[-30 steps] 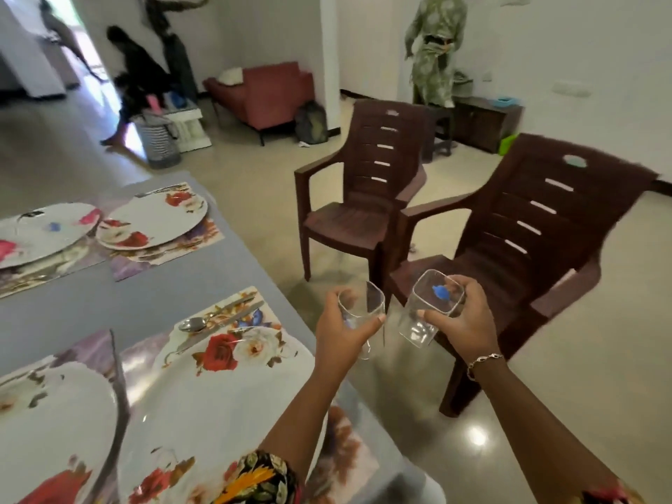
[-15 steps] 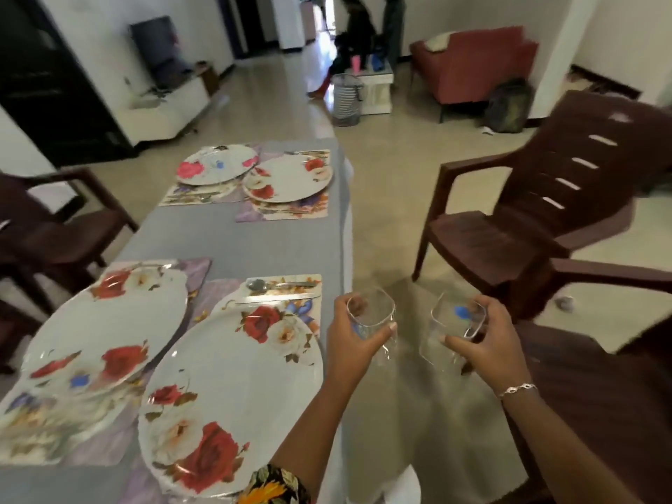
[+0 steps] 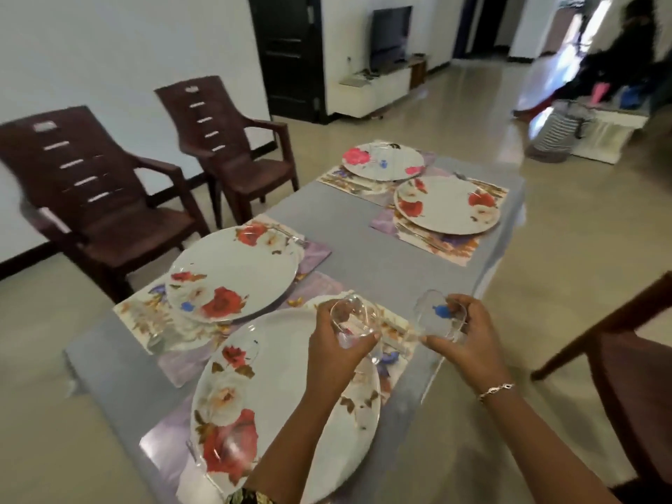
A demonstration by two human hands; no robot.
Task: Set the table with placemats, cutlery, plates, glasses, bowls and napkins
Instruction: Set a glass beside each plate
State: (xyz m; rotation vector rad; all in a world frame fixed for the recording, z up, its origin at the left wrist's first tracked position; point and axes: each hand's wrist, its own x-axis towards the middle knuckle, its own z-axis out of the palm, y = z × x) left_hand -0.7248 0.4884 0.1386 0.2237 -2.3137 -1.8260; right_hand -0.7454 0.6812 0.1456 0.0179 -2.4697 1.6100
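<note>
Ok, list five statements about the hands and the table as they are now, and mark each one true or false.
1. The left hand holds a clear glass. True.
2. The right hand is empty. False: it holds a glass with a blue mark.
3. The bracelet is on the left wrist. False: it is on the right wrist.
4. The nearest plate lies on a placemat. True.
5. The chairs across the table are white. False: they are dark brown.
</note>
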